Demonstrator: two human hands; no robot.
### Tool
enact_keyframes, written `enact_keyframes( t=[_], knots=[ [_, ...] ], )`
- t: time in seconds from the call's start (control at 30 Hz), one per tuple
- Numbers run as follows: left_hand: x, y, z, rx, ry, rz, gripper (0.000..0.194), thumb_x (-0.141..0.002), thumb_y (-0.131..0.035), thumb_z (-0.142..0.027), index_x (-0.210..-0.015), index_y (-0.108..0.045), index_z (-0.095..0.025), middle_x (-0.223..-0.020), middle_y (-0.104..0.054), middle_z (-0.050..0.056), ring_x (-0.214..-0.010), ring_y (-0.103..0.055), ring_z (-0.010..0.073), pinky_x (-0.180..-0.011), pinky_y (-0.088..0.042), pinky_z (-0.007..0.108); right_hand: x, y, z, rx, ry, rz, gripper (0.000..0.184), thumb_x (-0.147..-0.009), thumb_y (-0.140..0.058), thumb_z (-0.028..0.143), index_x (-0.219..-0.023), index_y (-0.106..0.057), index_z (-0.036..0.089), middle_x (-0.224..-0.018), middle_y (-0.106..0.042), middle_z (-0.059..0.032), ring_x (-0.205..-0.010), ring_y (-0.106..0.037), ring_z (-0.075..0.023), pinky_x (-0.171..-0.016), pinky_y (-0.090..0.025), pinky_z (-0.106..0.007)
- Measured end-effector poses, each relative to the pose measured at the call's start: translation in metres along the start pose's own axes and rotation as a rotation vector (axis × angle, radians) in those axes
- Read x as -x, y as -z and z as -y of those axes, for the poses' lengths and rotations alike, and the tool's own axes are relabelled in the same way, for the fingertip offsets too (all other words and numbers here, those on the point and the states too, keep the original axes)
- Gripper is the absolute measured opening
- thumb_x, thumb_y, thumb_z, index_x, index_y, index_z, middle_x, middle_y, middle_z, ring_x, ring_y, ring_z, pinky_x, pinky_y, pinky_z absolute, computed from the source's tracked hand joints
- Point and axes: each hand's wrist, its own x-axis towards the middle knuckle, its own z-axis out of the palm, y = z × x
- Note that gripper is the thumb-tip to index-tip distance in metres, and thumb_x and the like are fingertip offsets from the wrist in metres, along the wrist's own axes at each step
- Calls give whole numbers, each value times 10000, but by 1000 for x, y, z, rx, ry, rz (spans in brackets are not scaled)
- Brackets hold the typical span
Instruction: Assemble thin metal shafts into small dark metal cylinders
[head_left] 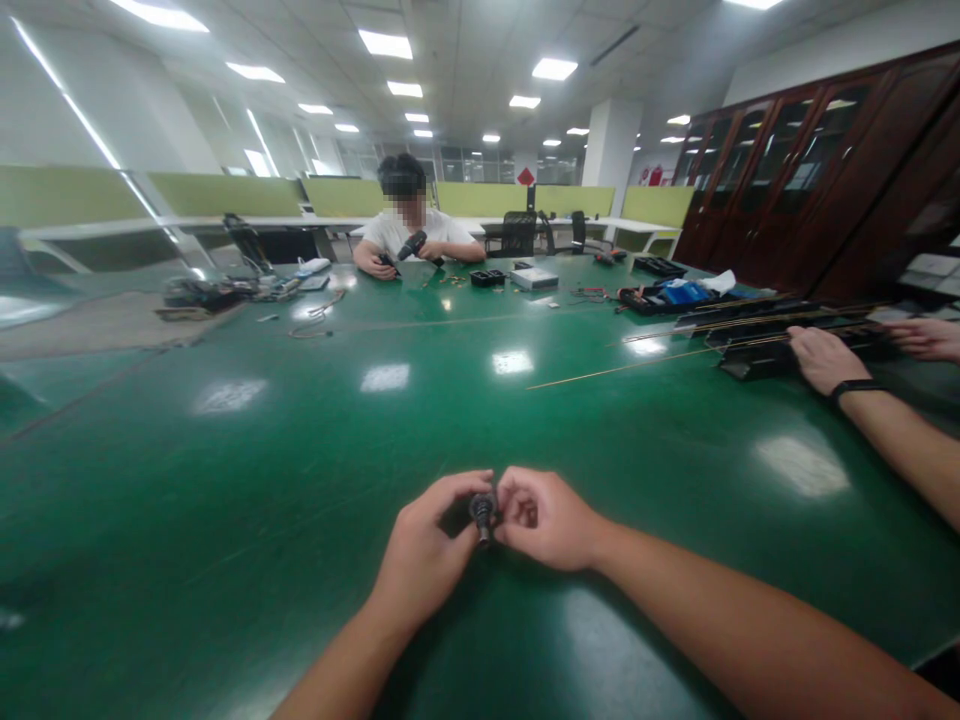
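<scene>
Close in front of me, above the green table [315, 430], is a small dark cylindrical part [483, 512] with stepped rings and a narrower metallic end pointing toward me. My left hand [429, 545] curves around its left side, thumb below and fingers above. From the other side, the curled fingers of my right hand [551, 520] pinch at the part's right edge. The fingers cover its far end, and its exact kind cannot be made out.
A person [416, 225] across the table holds a dark power tool [412, 245]. At right, another person's hand [825, 358] rests at black channel-shaped pieces [750, 358] with long thin rods [622, 372]. Electronics and cables [225, 288] lie at far left, a silver box [535, 278] farther back.
</scene>
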Motion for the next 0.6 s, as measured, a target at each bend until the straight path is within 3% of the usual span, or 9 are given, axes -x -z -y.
enact_keyframes(
  t=[0.27,0.6],
  knots=[
    [1,7,-1,-108,-90,-11,251,-852,-655,-256,-1102,-668,-255,-1107,-678,35,-1028,-635,189,-944,-511,315,0,0,2,65,13,-14,166,-744,-652,146,-872,-554,185,-629,-535,58,-532,-471,-82,-532,-380,-192],
    [0,10,0,-197,-141,4,324,-871,-660,-277,-1190,-610,-304,-1091,-644,-2,-988,-614,152,-875,-491,263,-4,1,-7,104,38,-182,273,-759,-620,129,-1024,-593,184,-760,-605,18,-626,-543,-108,-587,-437,-213]
  ],
)
